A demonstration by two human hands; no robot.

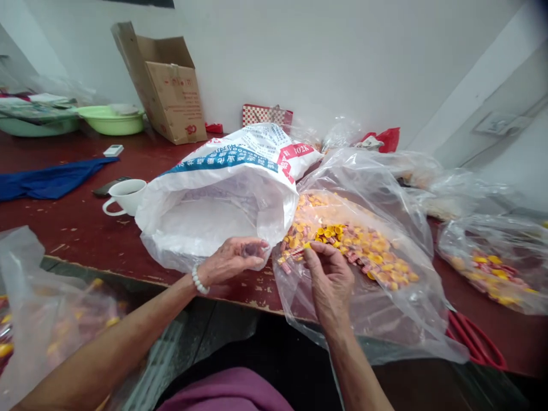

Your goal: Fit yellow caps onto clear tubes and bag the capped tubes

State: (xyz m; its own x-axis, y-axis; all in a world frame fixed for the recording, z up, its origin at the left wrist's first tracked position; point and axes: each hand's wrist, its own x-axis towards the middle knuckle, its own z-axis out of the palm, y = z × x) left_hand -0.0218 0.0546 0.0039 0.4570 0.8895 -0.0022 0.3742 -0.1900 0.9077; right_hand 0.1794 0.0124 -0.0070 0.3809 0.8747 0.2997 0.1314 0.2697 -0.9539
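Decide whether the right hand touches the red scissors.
Apart: the head view shows part of the clear bag between the right hand and the red scissors.

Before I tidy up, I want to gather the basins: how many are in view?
2: a light green basin left of the carton, and a duller basin at the picture's left edge. Others could be hidden behind them.

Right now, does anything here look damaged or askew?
Yes: the table has chipped red paint, with pale patches near its front edge. The clear bag by the right hand also droops over that edge.
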